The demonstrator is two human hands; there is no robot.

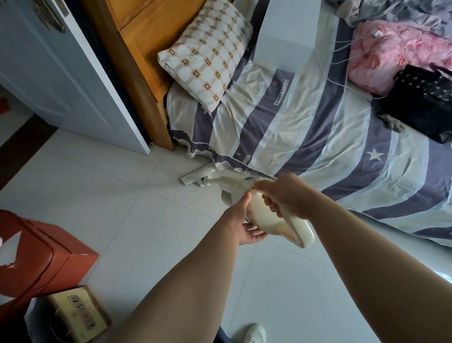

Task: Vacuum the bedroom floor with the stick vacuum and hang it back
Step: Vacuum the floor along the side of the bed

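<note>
The right hand is wrapped closed over the handle of the cream plastic stick vacuum, while the left hand cups the body from beneath, fingers loosely curled against it. The vacuum slants down to its flat white floor head, which rests on the pale tiled floor just at the edge of the striped bed sheet. It is likely rigid, top-heavy and smooth, so best held at the handle. The hands hide the wand, and the switch cannot be made out
</note>
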